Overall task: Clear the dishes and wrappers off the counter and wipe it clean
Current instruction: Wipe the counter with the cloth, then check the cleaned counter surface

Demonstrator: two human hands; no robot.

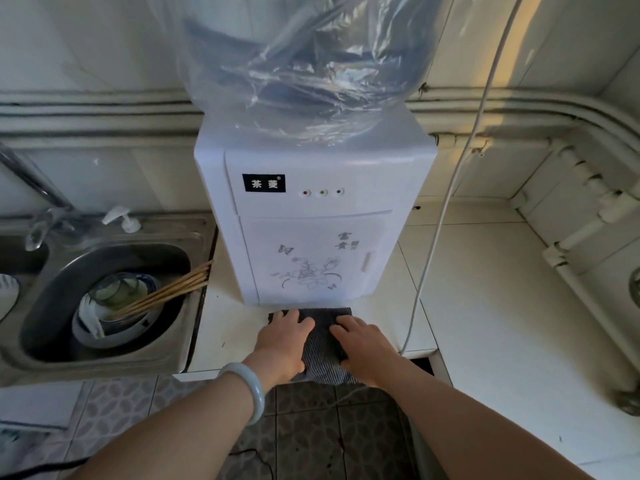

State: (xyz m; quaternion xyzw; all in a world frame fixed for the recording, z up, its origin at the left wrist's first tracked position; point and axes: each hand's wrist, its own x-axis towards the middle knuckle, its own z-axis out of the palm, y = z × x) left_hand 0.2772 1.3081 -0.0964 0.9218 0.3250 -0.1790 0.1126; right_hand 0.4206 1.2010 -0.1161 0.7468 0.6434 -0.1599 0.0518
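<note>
Here, left hand [284,337] and right hand [367,348] side by side, fingers spread flat, pressing ribbed grey cloth [323,341], glossy white counter [467,289].

At the middle of the counter [485,306], against the back wall: water dispenser [311,220], bagged bottle [304,64] on top. Just before the dispenser, flat on the counter and overhanging its front edge: cloth [322,358]. On the cloth, side by side: left hand [282,341], right hand [363,348]. Left of the dispenser: sink [104,362], stacked bowls [121,336] inside, chopsticks [166,294] leaning from bowls onto the right rim. Behind the sink: faucet [36,233], pump bottle [126,220]. Right of the dispenser: cord [446,202] hanging past the counter's edge.
</note>
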